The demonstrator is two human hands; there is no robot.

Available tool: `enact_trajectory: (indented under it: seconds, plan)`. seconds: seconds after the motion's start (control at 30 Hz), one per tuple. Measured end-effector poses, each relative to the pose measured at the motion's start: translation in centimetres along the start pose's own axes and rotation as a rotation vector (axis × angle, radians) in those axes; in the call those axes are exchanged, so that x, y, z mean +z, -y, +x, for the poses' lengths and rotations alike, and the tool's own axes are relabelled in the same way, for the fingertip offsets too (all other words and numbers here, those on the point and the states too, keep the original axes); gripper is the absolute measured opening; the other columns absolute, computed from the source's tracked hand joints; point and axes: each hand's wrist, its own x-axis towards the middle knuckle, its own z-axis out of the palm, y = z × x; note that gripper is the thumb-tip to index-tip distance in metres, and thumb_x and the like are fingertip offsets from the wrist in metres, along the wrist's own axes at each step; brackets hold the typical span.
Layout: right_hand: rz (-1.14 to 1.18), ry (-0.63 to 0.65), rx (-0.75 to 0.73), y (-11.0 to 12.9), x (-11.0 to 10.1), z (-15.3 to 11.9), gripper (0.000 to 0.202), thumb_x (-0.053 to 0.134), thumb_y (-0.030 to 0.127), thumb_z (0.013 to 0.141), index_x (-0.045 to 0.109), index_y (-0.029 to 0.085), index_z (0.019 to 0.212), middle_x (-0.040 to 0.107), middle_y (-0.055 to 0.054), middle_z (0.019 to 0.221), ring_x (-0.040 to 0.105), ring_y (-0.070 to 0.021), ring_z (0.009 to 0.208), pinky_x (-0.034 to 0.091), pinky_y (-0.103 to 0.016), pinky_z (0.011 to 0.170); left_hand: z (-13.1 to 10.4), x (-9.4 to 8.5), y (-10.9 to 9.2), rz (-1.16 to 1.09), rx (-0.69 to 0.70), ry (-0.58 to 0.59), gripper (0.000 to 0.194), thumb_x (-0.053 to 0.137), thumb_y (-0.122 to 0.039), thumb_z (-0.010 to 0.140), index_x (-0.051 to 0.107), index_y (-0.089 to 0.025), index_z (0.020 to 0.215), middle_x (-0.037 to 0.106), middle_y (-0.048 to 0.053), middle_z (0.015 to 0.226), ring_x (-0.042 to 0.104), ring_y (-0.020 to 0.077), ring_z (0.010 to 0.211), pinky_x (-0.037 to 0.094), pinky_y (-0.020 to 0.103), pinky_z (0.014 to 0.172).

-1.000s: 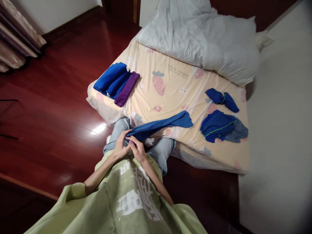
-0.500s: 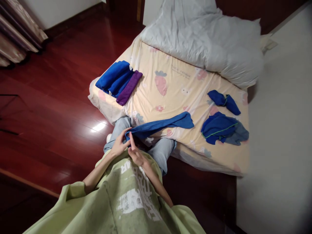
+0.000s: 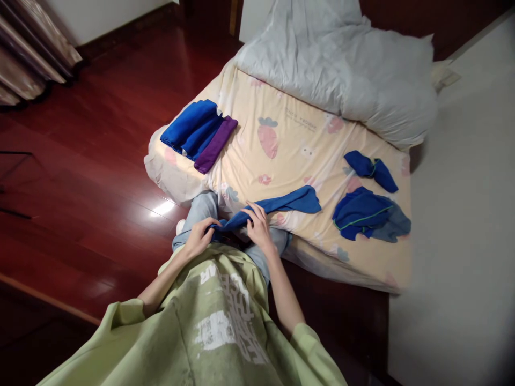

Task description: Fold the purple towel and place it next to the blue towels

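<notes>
A long blue towel [image 3: 289,202], gathered into a narrow strip, runs from above my lap onto the bed. My left hand [image 3: 200,237] is closed on its near end. Partway along the strip, my right hand [image 3: 258,225] curves over the cloth with thumb and fingers around it. The far end of the towel lies flat on the bed sheet. Left of it is a neat row of folded blue towels [image 3: 189,127], with a folded purple towel [image 3: 216,145] against its side.
On the right of the bed [image 3: 241,161] lie a crumpled blue cloth [image 3: 370,170] and a larger blue and grey one [image 3: 362,214], both with green edging. A pale grey quilt [image 3: 333,64] is heaped at the back. A white wall [image 3: 454,214] stands to the right.
My right hand has moved from beside my left hand rightward along the towel and now grips it partway along. My left hand stays at the near end.
</notes>
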Motion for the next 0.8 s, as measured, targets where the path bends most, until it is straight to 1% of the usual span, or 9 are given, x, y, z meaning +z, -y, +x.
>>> enact_trajectory:
  seconds: [0.07,0.13,0.2,0.27,0.37,0.53,0.67,0.73,0.8]
  plan:
    - [-0.110,0.217,-0.074,-2.0,-1.2,1.1,0.053,0.045,0.001,0.088,0.066,0.022,0.132,0.062,-0.009,0.142,0.049,-0.0238,0.137,0.040,-0.045,0.116,0.0,0.0,-0.4,-0.002,0.058,0.027,0.029,0.042,-0.017,0.087,0.069,-0.021,0.096,0.075,0.005,0.100,0.071,0.0212,0.096,0.055,0.033,0.091]
    - [-0.201,0.395,-0.113,-3.5,-1.9,2.0,0.049,0.046,0.000,0.087,0.067,0.020,0.126,0.068,-0.010,0.128,0.056,-0.0237,0.124,0.044,-0.042,0.108,-0.1,-0.2,-0.8,-0.007,0.108,0.030,0.027,0.042,-0.016,0.087,0.068,-0.021,0.095,0.073,0.005,0.100,0.070,0.0203,0.095,0.054,0.033,0.091]
    - [-0.294,0.500,-0.135,-4.5,-2.3,2.8,0.042,0.049,-0.001,0.085,0.070,0.017,0.116,0.070,-0.010,0.118,0.057,-0.0236,0.116,0.044,-0.039,0.102,-0.3,-0.4,-1.1,-0.012,0.144,0.013,0.025,0.043,-0.016,0.088,0.067,-0.021,0.094,0.072,0.005,0.099,0.069,0.0198,0.095,0.054,0.033,0.090]
    - [-0.382,0.524,-0.146,-5.2,-2.8,3.2,0.038,0.052,-0.002,0.081,0.070,0.016,0.109,0.068,-0.011,0.115,0.056,-0.0238,0.114,0.044,-0.037,0.099,-0.5,-0.9,-1.4,-0.013,0.152,-0.021,0.021,0.044,-0.018,0.089,0.065,-0.022,0.091,0.072,0.005,0.098,0.068,0.0200,0.095,0.054,0.033,0.090]
    - [-0.477,0.450,-0.124,-5.8,-4.1,3.4,0.035,0.054,-0.001,0.078,0.070,0.015,0.104,0.068,-0.013,0.115,0.055,-0.0248,0.111,0.042,-0.036,0.095,-0.8,-1.8,-2.0,-0.007,0.130,-0.127,0.017,0.046,-0.022,0.089,0.063,-0.022,0.086,0.072,0.006,0.095,0.069,0.0206,0.093,0.055,0.035,0.090]
    - [-0.502,0.181,-0.040,-6.5,-6.9,2.4,0.037,0.052,-0.001,0.073,0.069,0.015,0.101,0.070,-0.014,0.108,0.056,-0.0268,0.107,0.041,-0.037,0.093,-0.5,-4.2,-3.2,0.041,0.152,-0.324,0.015,0.048,-0.021,0.086,0.061,-0.022,0.079,0.072,0.006,0.090,0.069,0.0202,0.088,0.057,0.035,0.088]
    - [-0.519,-0.033,0.067,-7.4,-8.5,1.9,0.033,0.048,0.000,0.072,0.067,0.016,0.094,0.069,-0.013,0.098,0.057,-0.0274,0.102,0.042,-0.037,0.092,-0.2,-6.1,-3.8,0.148,0.168,-0.461,0.014,0.049,-0.020,0.083,0.064,-0.021,0.083,0.073,0.004,0.089,0.070,0.0191,0.086,0.058,0.033,0.086]
    - [-0.506,-0.097,0.087,-7.8,-9.2,1.8,0.031,0.048,0.001,0.071,0.065,0.016,0.091,0.067,-0.013,0.095,0.056,-0.0267,0.101,0.043,-0.036,0.093,0.0,-6.9,-3.9,0.209,0.178,-0.525,0.014,0.051,-0.020,0.083,0.065,-0.021,0.086,0.073,0.003,0.089,0.070,0.0182,0.084,0.058,0.031,0.083]
    - [-0.494,-0.127,0.083,-7.8,-9.9,1.6,0.030,0.049,0.001,0.068,0.063,0.017,0.089,0.066,-0.012,0.095,0.056,-0.0259,0.102,0.044,-0.034,0.092,0.0,-7.6,-3.8,0.274,0.168,-0.589,0.013,0.053,-0.020,0.083,0.066,-0.020,0.086,0.073,0.003,0.088,0.070,0.0177,0.082,0.057,0.030,0.080]
